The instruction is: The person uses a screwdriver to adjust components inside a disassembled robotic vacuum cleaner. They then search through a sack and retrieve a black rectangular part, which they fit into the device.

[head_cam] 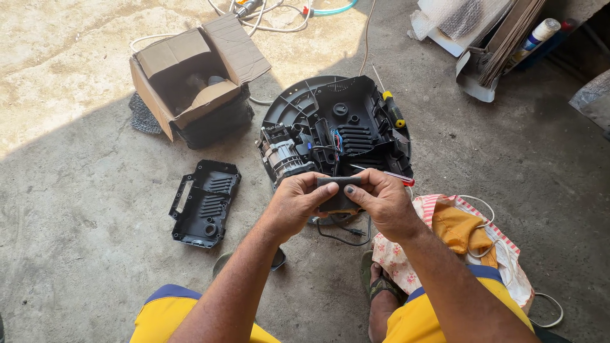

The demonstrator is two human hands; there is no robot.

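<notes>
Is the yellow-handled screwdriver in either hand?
No: the yellow-handled screwdriver lies on the opened black appliance housing, while both hands hold a small dark block.

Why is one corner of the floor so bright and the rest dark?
Head view: sunlight washes out the concrete floor at top left; a shadow covers the rest, including both hands and the dark part they hold. Everything looks sharp, no blur.
</notes>
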